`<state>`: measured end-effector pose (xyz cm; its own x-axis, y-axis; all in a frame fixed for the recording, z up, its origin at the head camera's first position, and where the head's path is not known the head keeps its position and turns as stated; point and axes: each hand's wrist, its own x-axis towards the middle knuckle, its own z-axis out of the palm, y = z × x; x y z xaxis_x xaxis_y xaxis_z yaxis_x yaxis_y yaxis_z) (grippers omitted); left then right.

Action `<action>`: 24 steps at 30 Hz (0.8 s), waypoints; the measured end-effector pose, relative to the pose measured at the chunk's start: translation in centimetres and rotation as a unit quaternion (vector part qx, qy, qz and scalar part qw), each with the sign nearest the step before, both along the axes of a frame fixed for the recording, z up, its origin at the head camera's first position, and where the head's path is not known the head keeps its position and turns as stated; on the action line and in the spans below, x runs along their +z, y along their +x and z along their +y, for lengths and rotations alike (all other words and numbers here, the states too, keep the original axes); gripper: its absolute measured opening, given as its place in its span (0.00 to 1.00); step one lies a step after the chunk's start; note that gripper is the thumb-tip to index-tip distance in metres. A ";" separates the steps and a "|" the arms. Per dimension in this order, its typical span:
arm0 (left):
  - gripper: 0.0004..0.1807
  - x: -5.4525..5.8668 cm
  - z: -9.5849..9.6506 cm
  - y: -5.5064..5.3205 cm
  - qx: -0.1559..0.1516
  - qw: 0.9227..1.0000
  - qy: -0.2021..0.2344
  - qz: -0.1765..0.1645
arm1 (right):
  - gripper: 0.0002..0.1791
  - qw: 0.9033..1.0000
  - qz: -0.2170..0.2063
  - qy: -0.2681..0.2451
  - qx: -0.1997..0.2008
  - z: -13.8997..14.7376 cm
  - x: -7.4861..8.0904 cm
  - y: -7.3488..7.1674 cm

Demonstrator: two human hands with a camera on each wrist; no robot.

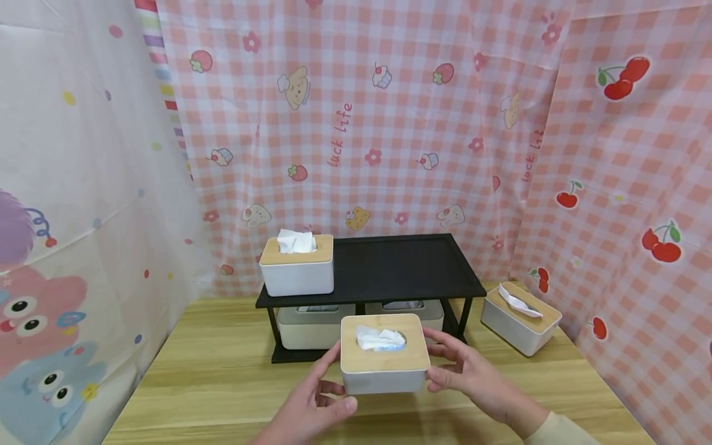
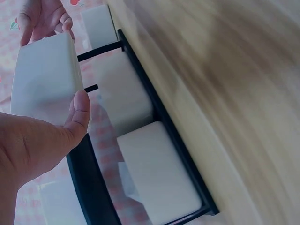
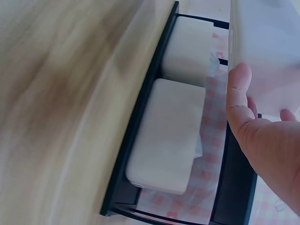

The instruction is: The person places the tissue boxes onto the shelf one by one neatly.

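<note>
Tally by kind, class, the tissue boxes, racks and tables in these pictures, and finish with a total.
Tissue boxes: 5 (1 held up, 1 atop the rack, 2 in its lower tier, 1 on the table at right)
Black rack: 1
Wood-grain table: 1
Total: 7

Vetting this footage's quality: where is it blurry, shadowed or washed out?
Head view: even light, held tissue box fairly crisp; left wrist view: wooden tabletop smeared, with soft dark patches; right wrist view: similar tabletop smearing, box underside looks washed out.
</note>
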<state>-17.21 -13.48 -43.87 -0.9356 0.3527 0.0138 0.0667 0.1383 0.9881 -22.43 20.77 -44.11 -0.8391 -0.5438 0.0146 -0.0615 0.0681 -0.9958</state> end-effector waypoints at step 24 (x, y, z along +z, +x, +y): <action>0.52 5.4 0.6 -2.1 0.024 0.997 -0.053 0.059 | 0.42 0.998 0.060 0.019 -0.020 -0.1 5.2 -2.4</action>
<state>-19.27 -12.88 -38.46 -0.9455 0.3131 0.0899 0.1723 0.2463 0.9537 -24.83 20.67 -38.87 -0.8540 -0.5113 0.0963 -0.1766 0.1107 -0.9780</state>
